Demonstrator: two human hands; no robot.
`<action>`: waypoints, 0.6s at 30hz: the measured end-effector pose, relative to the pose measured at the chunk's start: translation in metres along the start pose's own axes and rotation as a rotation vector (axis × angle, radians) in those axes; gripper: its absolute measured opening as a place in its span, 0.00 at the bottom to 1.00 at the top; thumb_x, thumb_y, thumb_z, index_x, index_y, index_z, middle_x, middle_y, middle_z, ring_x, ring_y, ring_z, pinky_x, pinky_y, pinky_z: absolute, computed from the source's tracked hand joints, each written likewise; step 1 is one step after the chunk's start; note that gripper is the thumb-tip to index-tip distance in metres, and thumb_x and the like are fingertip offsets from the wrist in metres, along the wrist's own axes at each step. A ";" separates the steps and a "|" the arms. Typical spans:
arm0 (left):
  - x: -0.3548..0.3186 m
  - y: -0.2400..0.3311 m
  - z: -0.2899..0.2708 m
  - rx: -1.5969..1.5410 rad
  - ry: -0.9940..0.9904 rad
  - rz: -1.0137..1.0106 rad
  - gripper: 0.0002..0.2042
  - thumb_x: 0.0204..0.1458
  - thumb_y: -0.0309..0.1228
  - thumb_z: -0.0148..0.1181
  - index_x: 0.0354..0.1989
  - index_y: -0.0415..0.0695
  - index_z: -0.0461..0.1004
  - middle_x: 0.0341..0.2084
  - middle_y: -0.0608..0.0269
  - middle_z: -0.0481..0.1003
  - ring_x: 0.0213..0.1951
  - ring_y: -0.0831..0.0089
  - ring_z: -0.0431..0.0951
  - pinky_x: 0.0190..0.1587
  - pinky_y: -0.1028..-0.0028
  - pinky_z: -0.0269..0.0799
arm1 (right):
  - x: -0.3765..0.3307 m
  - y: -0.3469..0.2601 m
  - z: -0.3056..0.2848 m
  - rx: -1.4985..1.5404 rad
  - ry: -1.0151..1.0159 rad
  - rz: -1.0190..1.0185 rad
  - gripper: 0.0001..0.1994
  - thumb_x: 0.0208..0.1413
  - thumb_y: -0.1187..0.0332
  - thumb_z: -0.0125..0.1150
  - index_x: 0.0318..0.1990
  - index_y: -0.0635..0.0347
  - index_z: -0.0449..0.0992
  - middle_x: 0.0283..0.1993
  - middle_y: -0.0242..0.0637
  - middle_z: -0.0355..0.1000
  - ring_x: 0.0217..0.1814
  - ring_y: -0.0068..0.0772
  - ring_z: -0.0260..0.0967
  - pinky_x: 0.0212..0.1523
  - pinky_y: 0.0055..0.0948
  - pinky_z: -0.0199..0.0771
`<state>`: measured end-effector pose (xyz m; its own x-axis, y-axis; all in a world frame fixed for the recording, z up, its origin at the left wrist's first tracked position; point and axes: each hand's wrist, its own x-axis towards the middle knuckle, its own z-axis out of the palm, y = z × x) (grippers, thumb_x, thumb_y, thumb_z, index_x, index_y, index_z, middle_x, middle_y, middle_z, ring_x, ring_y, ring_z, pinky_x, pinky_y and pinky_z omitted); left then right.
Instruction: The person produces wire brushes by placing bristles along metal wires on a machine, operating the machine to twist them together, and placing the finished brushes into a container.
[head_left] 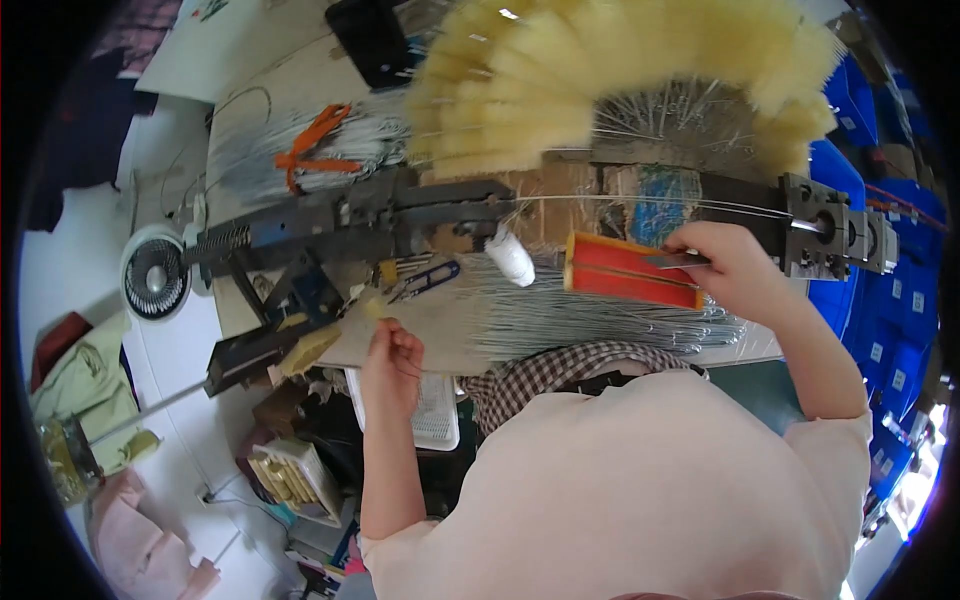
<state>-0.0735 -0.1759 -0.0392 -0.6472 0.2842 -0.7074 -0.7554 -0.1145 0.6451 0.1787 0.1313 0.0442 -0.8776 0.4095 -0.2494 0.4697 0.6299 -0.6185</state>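
1. In the head view, I have my right hand (735, 265) closed on a thin metal blade (678, 261), above the right end of a red trough (622, 286).
2. The trough lies toward the right of the bench (440, 335), between the clamp machine (375, 208) and the bench's near edge.
3. My left hand (395, 362) is at the near edge, left of centre, fingers curled and narrow beside a pale yellow tuft (376, 307); I cannot tell from here whether they pinch it.
4. I see loose metal wires (590, 318) spread along the near edge, just below the trough.
5. A blue-handled tool (435, 280) lies between the machine and my left hand.
6. Along the far edge I get a wide fan of yellow bristles (560, 90); an orange-handled tool (318, 130) lies near the far left corner.
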 end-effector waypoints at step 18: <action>-0.041 -0.058 0.193 0.257 -0.646 -0.320 0.12 0.58 0.39 0.48 0.36 0.41 0.68 0.23 0.70 0.67 0.27 0.77 0.72 0.34 0.76 0.72 | 0.052 0.018 -0.041 0.133 0.003 -0.059 0.16 0.46 0.74 0.59 0.46 0.64 0.72 0.38 0.42 0.71 0.40 0.34 0.69 0.42 0.26 0.67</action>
<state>0.0168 0.0031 0.0080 -0.1527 0.7753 -0.6128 -0.7975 0.2695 0.5398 0.1452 0.1914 0.0510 -0.9030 0.3761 -0.2079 0.4003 0.5601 -0.7253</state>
